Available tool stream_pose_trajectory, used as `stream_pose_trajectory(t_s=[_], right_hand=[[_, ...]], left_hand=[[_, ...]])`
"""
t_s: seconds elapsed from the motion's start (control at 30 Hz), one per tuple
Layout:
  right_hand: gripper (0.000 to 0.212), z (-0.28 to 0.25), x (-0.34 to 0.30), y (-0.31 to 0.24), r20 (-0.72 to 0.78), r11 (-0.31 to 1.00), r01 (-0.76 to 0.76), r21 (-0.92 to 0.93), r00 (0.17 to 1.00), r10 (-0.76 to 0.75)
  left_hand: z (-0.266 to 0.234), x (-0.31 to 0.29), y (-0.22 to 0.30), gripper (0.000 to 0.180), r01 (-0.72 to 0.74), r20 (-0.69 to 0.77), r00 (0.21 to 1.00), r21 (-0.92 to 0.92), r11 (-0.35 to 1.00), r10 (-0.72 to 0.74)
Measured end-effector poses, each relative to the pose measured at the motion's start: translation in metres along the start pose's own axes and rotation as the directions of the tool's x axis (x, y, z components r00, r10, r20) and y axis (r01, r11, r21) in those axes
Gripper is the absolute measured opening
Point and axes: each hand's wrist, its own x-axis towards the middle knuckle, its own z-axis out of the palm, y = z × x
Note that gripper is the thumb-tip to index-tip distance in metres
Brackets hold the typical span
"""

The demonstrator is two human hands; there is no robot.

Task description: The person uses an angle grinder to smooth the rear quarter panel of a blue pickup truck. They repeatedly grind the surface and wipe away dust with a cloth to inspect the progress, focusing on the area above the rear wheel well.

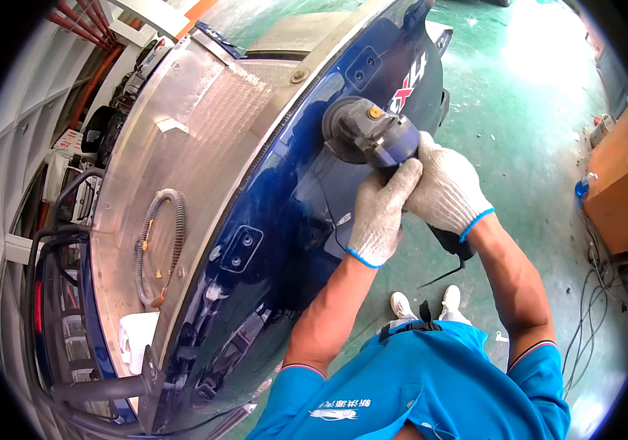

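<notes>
Grinder (381,139): over the blue panel (281,220)
Left grip (380,214): we clamp the grinder
Right grip (447,185): ours too, clamped likewise, farther from panel
Hose (180,224): left of panel

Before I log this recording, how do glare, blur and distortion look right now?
Head view: bright glare washes out the green floor toward the upper right; head view: the glossy blue panel mirrors its surroundings; head view: the power tool reads fairly clearly; head view: edges bow toward black corners.
</notes>
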Motion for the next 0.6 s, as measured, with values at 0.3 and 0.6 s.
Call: stream_pose_trajectory(t_s=[0.3, 0.6], right_hand=[[0.054, 0.009, 0.001, 0.009, -0.017, 1.0, -0.021, 0.004, 1.0, 0.021], [0.05, 0.008, -0.001, 0.005, -0.042, 0.999, -0.028, 0.031, 0.999, 0.03]], left_hand=[[-0.005, 0.005, -0.005, 0.044, 0.041, 0.013, 0.999, 0.0, 0.999, -0.041], [-0.012, 0.01, -0.008, 0.043, 0.083, 0.012, 0.996, 0.065, 0.994, -0.084]])
